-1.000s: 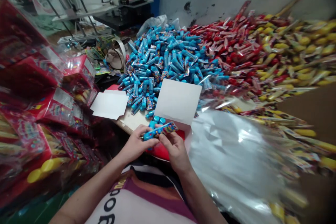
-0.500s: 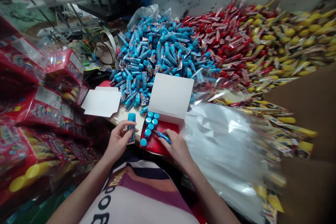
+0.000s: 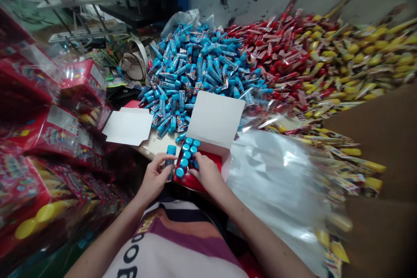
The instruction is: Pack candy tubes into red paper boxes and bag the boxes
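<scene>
the largest thing beyond the hands is a long heap running blue, red and yellow, its blue tubes [image 3: 195, 69] straight ahead and its red [image 3: 273, 47] and yellow tubes [image 3: 365, 56] off to the right. stacked red boxes [image 3: 65, 130] crowd in left of the left hand; a clear plastic sheet [image 3: 276, 173] lies just right of the open box, close to the right forearm, and could snag a sleeve-less reach that way. the open box [image 3: 224, 156] sits under the right hand, its lid [image 3: 216, 119] raised beyond the fingers, between them and part of the heap; a white card [image 3: 128, 126] lies ahead and left of the left hand. the left hand [image 3: 158, 173] pinches one upright tube [image 3: 171, 149] just outside the box's left wall; the right hand [image 3: 208, 171] seems to pinch a mostly hidden tube [image 3: 196, 164] inside, beside the capped tubes [image 3: 184, 163] standing along the left. the step looks like standing tubes in the box; the next move calls for straight, snug placing without tipping neighbours.
</scene>
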{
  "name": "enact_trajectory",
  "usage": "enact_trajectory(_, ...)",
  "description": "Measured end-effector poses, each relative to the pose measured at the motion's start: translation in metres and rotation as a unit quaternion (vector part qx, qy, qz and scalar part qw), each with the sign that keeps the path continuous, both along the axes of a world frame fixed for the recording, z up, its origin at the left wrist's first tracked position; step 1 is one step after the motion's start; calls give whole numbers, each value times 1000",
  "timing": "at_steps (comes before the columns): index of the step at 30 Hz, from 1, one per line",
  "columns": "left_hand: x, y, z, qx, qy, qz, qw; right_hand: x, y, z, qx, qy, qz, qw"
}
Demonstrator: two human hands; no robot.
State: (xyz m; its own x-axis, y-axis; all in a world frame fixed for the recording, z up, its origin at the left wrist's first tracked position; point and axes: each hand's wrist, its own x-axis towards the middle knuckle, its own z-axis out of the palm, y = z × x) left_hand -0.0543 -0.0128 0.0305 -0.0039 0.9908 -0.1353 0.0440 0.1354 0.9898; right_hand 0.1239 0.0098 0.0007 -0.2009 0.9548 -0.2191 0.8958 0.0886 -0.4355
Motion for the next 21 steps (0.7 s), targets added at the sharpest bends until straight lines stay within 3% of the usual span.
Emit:
enact_trajectory(3,-1,0,-4,2,0,-13,1000,14,-9,-9,69,144,-25,987)
enact_trajectory(6,-1,1,-9,-4,-6,-18,1000,18,-16,-20,132,208,-37,968)
enact_trajectory(10,-2,2,-14,-6,1,-20,1000,12,-15,-25,144,164,-9,976)
enact_trajectory(21,-6,1,-12,-22,14,-2,1000,20,4,-5,44,56,74,995)
